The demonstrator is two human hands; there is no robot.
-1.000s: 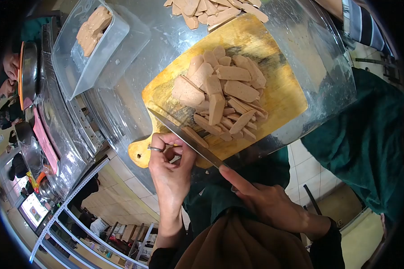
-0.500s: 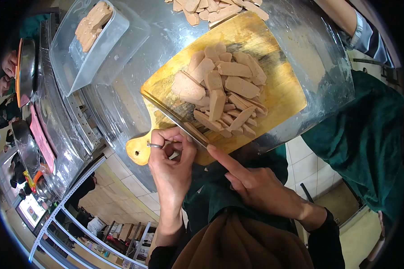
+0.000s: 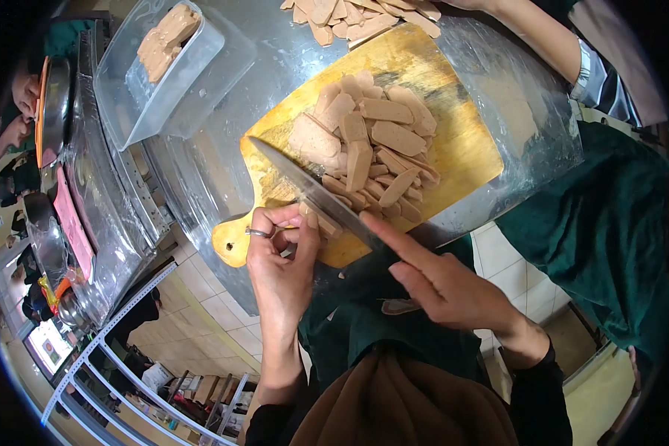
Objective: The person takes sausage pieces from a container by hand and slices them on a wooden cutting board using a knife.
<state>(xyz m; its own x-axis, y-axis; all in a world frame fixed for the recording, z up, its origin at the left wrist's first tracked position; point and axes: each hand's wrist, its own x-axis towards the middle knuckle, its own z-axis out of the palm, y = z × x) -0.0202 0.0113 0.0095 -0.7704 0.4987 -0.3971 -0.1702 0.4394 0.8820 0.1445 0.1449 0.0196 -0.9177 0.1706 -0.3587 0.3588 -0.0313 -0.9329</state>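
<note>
My right hand grips a knife, its index finger stretched along the blade's spine and the handle hidden in the palm. The blade slants over the near left part of a wooden cutting board. Just beside the blade, my left hand, with a ring on one finger, pinches a pinkish-brown sausage-like piece against the board. On the board's middle lies a heap of flat slices of the same stuff, right beyond the blade.
A clear plastic tub with uncut pinkish-brown pieces stands at upper left. More slices lie past the board's far edge on the metal table. A co-worker's arm reaches in from the upper right.
The knife has lifted and tilted, so its blade's flat side now shows. My right hand has shifted slightly right. The co-worker's arm reaches farther over the table's far side.
</note>
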